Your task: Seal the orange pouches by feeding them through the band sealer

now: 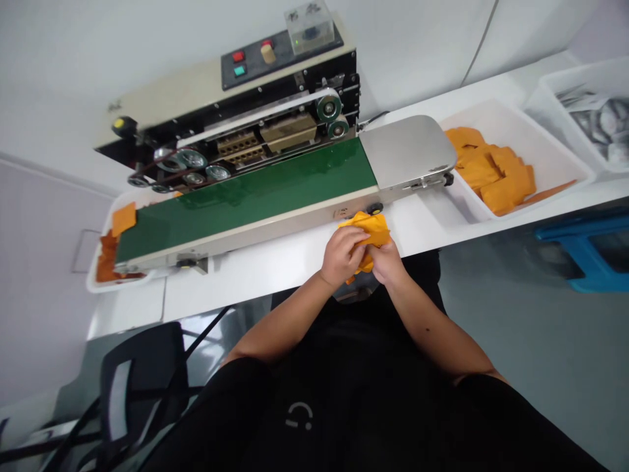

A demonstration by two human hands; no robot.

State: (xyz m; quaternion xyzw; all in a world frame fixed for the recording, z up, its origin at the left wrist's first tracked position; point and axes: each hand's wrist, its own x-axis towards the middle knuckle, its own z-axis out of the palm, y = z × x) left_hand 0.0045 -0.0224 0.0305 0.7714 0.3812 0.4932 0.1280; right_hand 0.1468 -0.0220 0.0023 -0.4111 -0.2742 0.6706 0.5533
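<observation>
Both my hands hold one orange pouch [372, 229] at the near edge of the white table [275, 262], just in front of the sealing machine. My left hand [341, 254] has its fingers curled over the pouch's left side. My right hand [388, 262] grips it from the right and below. Beyond the pouch runs the machine's green conveyor belt [246, 196], with a steel plate [405, 151] at its right end.
A white tray [555, 147] of several orange pouches [494, 170] sits to the right, with another white bin [590, 118] of silvery bags behind it. A tray [95, 285] of orange pouches sits at the belt's left end. A black chair [137, 387] stands lower left, a blue crate [590, 252] right.
</observation>
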